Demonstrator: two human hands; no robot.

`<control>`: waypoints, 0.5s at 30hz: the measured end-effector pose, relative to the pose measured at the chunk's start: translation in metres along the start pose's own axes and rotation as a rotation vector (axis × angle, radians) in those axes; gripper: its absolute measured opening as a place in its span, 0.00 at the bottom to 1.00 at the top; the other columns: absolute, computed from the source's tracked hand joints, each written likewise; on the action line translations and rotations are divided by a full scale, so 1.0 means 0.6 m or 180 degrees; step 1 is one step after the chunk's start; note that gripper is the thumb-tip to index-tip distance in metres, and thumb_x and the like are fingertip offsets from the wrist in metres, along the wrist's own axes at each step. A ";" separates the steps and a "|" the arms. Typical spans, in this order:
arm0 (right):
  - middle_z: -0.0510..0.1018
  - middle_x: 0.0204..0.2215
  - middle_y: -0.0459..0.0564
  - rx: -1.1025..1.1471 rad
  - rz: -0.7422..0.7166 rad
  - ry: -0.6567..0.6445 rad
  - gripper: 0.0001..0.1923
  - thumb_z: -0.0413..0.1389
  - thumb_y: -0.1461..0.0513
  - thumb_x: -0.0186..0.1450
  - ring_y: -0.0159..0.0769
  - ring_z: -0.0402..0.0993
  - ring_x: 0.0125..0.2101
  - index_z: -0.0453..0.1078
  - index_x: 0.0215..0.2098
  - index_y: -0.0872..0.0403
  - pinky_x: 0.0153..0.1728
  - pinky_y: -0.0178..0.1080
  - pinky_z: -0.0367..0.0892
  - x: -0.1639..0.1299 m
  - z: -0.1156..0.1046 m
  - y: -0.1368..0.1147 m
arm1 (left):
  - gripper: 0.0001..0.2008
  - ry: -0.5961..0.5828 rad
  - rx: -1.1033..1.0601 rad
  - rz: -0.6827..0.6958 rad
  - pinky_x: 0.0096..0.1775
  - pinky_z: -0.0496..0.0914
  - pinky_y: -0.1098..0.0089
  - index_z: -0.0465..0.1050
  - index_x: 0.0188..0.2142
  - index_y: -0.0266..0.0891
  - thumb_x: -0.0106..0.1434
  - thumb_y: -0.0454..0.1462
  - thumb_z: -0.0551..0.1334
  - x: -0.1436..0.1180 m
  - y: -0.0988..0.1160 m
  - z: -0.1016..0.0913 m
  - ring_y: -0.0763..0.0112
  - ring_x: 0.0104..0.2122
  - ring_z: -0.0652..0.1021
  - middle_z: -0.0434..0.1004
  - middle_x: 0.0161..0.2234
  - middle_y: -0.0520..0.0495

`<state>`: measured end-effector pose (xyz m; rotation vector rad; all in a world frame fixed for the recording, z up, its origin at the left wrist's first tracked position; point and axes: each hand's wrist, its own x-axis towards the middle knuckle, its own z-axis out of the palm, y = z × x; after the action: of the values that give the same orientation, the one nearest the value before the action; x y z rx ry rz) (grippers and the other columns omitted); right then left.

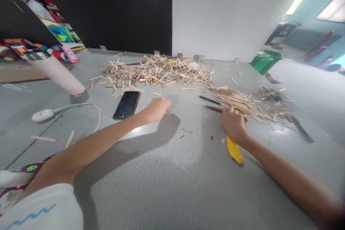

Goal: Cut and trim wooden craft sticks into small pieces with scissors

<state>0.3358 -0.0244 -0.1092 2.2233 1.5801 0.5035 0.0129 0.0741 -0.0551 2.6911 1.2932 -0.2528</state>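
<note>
The scissors (214,108) lie sideways over the gray desk (188,187), partly hidden by the right hand (234,124). Their dark, pointy tip aims left. Past the hand, a yellow loop and a bit of red show. A yellow tool (234,151) with a dark end sticks out under the hand, tilted toward the near side.
</note>
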 end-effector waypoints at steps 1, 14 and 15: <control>0.80 0.56 0.56 -0.0004 -0.0002 0.0005 0.18 0.63 0.56 0.76 0.47 0.82 0.49 0.74 0.60 0.55 0.48 0.52 0.81 0.000 0.001 0.000 | 0.19 0.0068 -0.0010 -0.0098 0.52 0.79 0.52 0.74 0.61 0.38 0.75 0.43 0.67 0.011 -0.020 -0.005 0.56 0.52 0.81 0.77 0.58 0.39; 0.80 0.56 0.56 0.0056 -0.0027 0.0013 0.18 0.63 0.56 0.76 0.47 0.82 0.49 0.74 0.60 0.55 0.48 0.52 0.81 -0.001 0.001 0.000 | 0.08 -0.0252 -0.0658 0.1521 0.32 0.70 0.71 0.81 0.29 0.39 0.64 0.28 0.69 -0.153 0.122 -0.004 0.70 0.27 0.80 0.81 0.26 0.51; 0.80 0.56 0.56 0.0066 -0.0023 0.0015 0.18 0.63 0.56 0.76 0.47 0.82 0.49 0.74 0.60 0.55 0.48 0.52 0.81 -0.002 0.000 0.000 | 0.09 -0.0373 -0.0667 0.1718 0.29 0.70 0.71 0.79 0.26 0.39 0.60 0.30 0.73 -0.184 0.138 0.009 0.71 0.24 0.78 0.79 0.23 0.52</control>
<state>0.3356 -0.0254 -0.1093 2.2324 1.6022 0.4925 0.0093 -0.0620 -0.0319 2.6680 0.4954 -0.1904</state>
